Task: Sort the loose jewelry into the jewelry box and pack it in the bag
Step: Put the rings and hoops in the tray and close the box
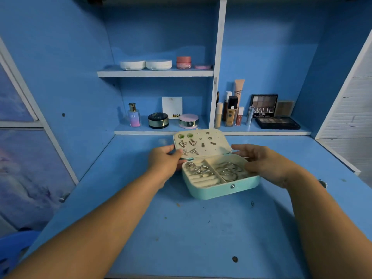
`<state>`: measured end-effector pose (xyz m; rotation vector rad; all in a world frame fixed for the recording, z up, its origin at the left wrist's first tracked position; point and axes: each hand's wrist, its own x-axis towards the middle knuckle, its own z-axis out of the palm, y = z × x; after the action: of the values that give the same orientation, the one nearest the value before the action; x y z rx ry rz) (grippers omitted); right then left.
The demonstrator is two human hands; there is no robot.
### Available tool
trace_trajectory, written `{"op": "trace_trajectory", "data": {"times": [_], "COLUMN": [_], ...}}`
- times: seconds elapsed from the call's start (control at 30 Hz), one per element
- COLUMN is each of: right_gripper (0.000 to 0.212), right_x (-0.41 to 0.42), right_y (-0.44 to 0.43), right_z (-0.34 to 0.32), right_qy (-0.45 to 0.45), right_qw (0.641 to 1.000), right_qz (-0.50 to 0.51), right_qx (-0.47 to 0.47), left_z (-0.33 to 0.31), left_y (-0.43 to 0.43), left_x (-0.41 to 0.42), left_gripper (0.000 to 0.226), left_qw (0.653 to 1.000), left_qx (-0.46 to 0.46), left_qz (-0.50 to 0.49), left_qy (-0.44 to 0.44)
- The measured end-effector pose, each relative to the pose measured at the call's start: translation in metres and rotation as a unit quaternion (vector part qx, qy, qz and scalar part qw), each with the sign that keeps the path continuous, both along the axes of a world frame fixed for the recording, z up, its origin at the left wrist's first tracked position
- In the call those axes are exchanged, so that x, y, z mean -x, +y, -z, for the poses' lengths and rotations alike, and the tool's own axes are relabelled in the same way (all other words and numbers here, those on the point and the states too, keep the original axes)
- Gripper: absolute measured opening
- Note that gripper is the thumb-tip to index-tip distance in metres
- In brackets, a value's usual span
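Jewelry box point(221, 190): open, on the blue desk point(181, 238); we see its long axis run left to right, with the left front corner nearest us.
Facing: the snap button point(232, 186) points at us; the lid point(203, 141) tilts back from the far edge.
Contents: earrings point(192, 142) on the lid, rings point(199, 170) in the left compartment, hoops point(227, 171) in the right.
Left hand point(165, 160): left of the box, pinching the lid's left edge.
Right hand point(267, 164): right of the box, fingers relaxed, covering the base's right end; contact unclear.
Behind the box: pink compact point(188, 120), black jar point(158, 120), eyeshadow palette point(277, 122).
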<state>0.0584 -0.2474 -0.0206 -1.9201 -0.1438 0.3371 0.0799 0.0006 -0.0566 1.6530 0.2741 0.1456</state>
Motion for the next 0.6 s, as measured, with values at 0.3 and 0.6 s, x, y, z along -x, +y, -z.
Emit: {"op": "trace_trajectory", "data": {"times": [0.3, 0.6], "right_gripper": [0.072, 0.054], "right_x": [-0.004, -0.010], "right_y": [-0.012, 0.008], "right_z": [-0.001, 0.014], "right_qy": [0.042, -0.013], "right_qw": [0.997, 0.973], "right_qz": [0.007, 0.111], "right_qx": [0.067, 0.202], "left_z": [-0.006, -0.017], "left_y": [0.007, 0.010], "left_x": [-0.001, 0.019], "left_gripper": [0.032, 0.035], "left_qw": [0.973, 0.974], "left_qx": [-0.153, -0.052], "left_qz": [0.161, 0.203], "left_qy": [0.061, 0.089]}}
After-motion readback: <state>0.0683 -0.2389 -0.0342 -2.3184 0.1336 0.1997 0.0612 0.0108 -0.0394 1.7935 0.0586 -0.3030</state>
